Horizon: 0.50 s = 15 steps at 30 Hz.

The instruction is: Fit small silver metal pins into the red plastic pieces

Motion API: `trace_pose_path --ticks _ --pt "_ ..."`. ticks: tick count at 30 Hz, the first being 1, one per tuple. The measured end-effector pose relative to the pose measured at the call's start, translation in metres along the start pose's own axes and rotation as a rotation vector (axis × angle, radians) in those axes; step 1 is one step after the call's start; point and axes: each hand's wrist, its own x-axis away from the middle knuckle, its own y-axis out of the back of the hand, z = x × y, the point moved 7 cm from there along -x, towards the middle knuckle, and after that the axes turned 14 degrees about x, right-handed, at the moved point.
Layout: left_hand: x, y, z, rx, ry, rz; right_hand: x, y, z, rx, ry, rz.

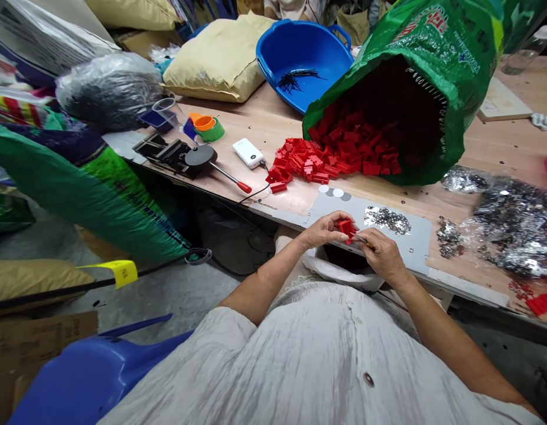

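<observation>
Between the fingers of my left hand point(326, 230) is a small red plastic part point(345, 229), held at the table's front edge. My right hand point(383, 252) is closed around a thin tool point(364, 241) whose tip meets the red part; most of the tool is hidden by the fingers, so its kind is unclear. Just beyond both hands, a pile of small shiny metal pieces point(387, 220) lies on a grey mat point(415, 236). Many more red parts point(300, 160) spill from the mouth of a green woven sack point(459, 88).
A white open bag point(320, 268) hangs below the table edge under my hands. Left on the table are a lever press point(198, 156), a white power bank point(248, 152) and tape rolls point(207, 125). A blue basin point(273, 53) stands behind; bagged metal pieces point(517, 218) lie right.
</observation>
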Motion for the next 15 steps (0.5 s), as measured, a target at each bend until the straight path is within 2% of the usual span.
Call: trace_pose_path --ticks 6,15 --pt "0.000 -0.002 -0.003 -0.034 0.022 0.028 -0.001 -0.006 -0.004 -0.042 -0.021 0.048" --pt "-0.001 -0.005 -0.001 -0.064 0.034 0.015 0.001 0.000 -0.014 -0.052 -0.185 0.047"
